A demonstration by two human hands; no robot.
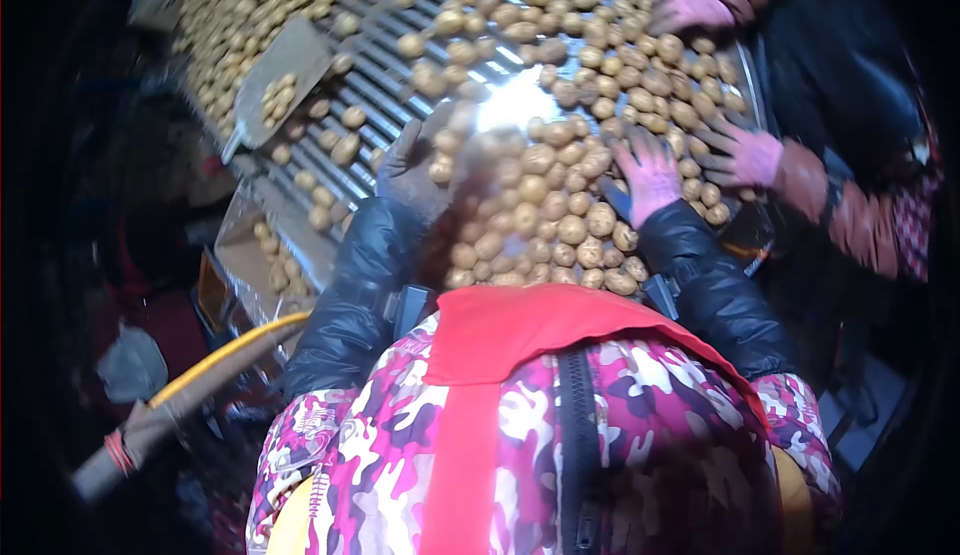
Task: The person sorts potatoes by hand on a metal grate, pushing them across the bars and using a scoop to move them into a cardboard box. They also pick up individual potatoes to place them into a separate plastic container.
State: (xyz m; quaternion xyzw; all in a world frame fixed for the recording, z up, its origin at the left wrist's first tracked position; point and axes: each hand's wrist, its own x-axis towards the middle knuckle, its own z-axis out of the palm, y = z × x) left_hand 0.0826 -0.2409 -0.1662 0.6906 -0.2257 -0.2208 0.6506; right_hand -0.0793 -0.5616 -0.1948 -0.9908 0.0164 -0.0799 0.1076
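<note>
Many potatoes (540,220) lie spread over a metal sorting surface in front of me. My left hand (412,173), in a grey glove, is at the left edge of the heap, beside the metal bars. Its fingers look extended and apart, with a few potatoes next to them; the fingertips are somewhat blurred. On the right side of the heap, my right hand (648,177) wears a pink glove with dark fingers. It rests over the potatoes, palm down and fingers spread, grasping none that I can see.
A co-worker's pink-gloved hands (742,153) touch potatoes at the right. Slatted metal bars (385,85) run across the back. A metal scoop (285,75) holding potatoes lies at the left, above a plastic-lined box (245,250). A yellow-edged pole (205,380) crosses the lower left.
</note>
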